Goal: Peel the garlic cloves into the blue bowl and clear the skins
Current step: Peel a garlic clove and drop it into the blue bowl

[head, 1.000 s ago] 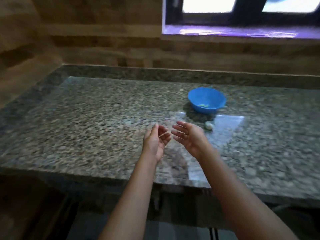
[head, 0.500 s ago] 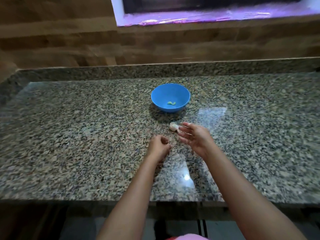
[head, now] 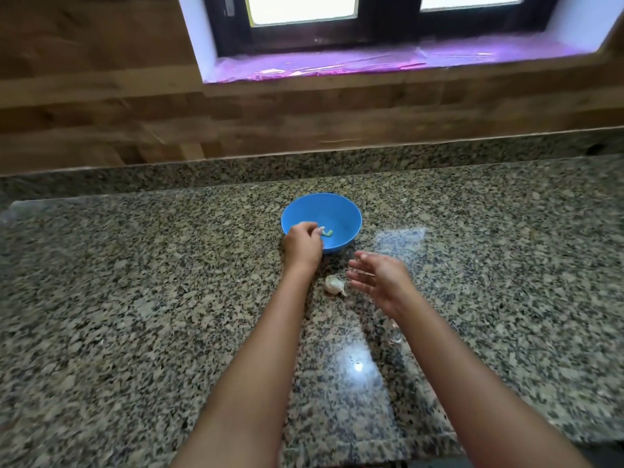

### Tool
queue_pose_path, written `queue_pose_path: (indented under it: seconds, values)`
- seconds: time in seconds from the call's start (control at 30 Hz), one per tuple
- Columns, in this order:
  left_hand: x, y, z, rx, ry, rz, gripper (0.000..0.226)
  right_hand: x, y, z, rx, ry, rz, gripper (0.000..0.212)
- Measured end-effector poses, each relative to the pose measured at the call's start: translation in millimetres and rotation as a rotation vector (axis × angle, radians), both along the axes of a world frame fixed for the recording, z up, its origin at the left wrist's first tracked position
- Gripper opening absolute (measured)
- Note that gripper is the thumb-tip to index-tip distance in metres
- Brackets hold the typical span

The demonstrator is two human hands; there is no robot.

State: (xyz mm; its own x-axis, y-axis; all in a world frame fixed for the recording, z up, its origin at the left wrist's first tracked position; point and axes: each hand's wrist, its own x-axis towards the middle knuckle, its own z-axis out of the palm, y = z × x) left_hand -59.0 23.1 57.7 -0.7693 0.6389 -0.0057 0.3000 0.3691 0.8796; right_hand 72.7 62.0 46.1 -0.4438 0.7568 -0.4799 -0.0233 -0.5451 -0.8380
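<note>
One blue bowl [head: 341, 214]: round, smooth, plain plastic-looking wall, standing upright on the tabletop [head: 135, 298] towards its far side. Inside, near the bottom, lies one small pale-green curved piece [head: 327, 233].

One garlic clove [head: 334, 285]: unpeeled, off-white, papery skin, plump with a pointed tail. It lies on the tabletop on the near side of the bowl, apart from it, between the two forearms.

One left hand [head: 301, 246]: held over the near left rim of the bowl with its fingers [head: 309, 228] curled inward. A pale sliver shows at their tips, just beside the green piece; whether it is something held or a nail cannot be told.

One right hand [head: 381, 282]: just right of the clove and not touching it. Its fingers [head: 363, 256] are released, straight and spread, pointing left, holding nothing.

One tabletop: polished speckled granite in grey, black and cream, with a raised back strip of the same stone and glossy light patches.

One wall [head: 101, 113]: brown wood-grain panels in horizontal bands.

One window [head: 388, 21]: dark frame, bright panes, and a sill [head: 337, 64] covered in shiny, wrinkled purple film.
</note>
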Motion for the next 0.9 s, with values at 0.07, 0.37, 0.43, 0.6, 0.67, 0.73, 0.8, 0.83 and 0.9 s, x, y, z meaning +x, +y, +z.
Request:
queue_pose_path:
  seconds: [0.07,0.37,0.43,0.6,0.67,0.73,0.8,0.83,0.9]
  values:
    - [-4.5,5.4,-1.2,-0.009,-0.014,-0.012,0.032,-1.9,0.8,-4.9,0.058,-0.081,0.025,0.021]
    - [9.3,-42.3,-59.0,0.047,-0.299,-0.006,0.023,-25.0,-9.2,-30.9,0.762,-0.661,0.46,0.037]
    - [14.5,-42.9,-64.4,0.091,-0.565,-0.014,0.027,-27.0,-11.2,-34.9,0.842,-0.684,0.441,0.035]
    - [20.4,-48.8,-65.0,0.257,-0.921,-0.096,0.018,-13.1,-18.0,-35.2,0.325,-0.248,0.227,0.03]
    - [19.3,-50.7,-62.8,0.302,-0.995,-0.153,0.018,-5.3,-20.4,-32.4,0.229,-0.129,0.179,0.028]
    - [19.2,-51.2,-61.2,0.324,-1.026,-0.195,0.02,1.3,-20.5,-29.9,0.229,-0.089,0.169,0.025]
    - [21.0,-50.8,-60.4,0.343,-1.048,-0.229,0.022,7.3,-19.2,-27.6,0.244,-0.08,0.181,0.023]
    - [21.7,-50.5,-60.0,0.365,-1.059,-0.24,0.023,9.5,-18.3,-26.2,0.237,-0.066,0.183,0.021]
    - [24.8,-48.9,-58.7,0.412,-1.063,-0.257,0.025,14.1,-13.5,-23.6,0.228,-0.034,0.199,0.014]
